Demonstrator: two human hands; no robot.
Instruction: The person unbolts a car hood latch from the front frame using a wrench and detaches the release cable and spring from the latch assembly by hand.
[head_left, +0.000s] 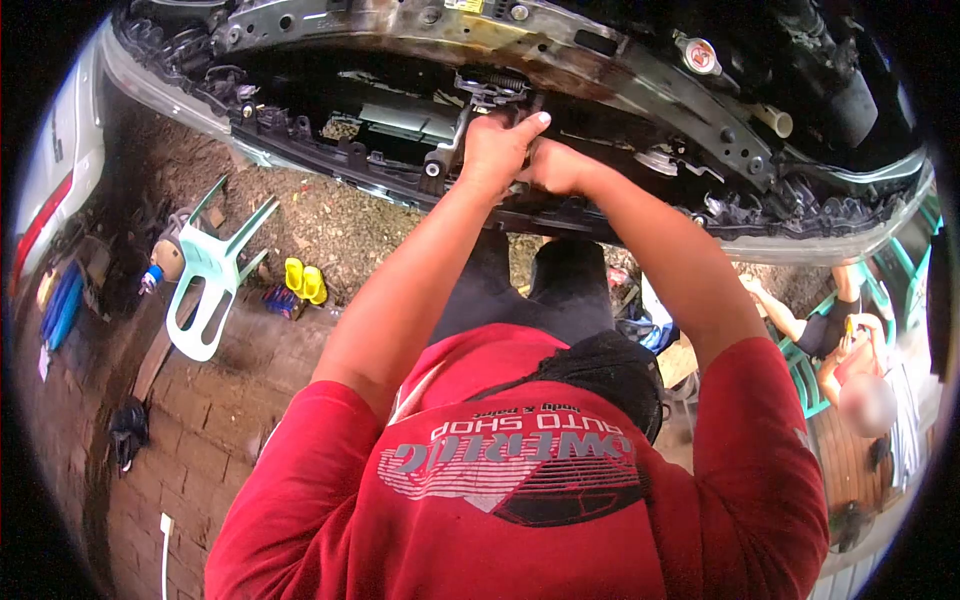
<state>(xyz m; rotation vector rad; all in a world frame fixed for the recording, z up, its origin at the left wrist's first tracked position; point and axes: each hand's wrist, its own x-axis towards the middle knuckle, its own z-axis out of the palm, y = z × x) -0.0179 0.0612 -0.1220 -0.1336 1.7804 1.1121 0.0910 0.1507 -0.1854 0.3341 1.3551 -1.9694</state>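
Observation:
Both of my hands are at the middle of a car's open front end, just below the hood latch [492, 88] with its coil spring. My left hand [492, 152] is closed beside an upright metal bracket [448, 150], its thumb stretched to the right over a dark part. What its fingers wrap round is hidden. Close against it, my right hand [558, 167] is curled into a fist with the knuckles up. Its contents are hidden too. The radiator support [570, 65] runs above both hands, and the dark front crossbar [350, 172] passes below them.
A radiator cap [700, 56] and a horn-like disc [660, 162] lie to the right. Behind the car's front edge are a pale green plastic chair [212, 270], yellow clogs [305, 281] and a white vehicle [62, 150]. Another person [860, 370] sits at the right.

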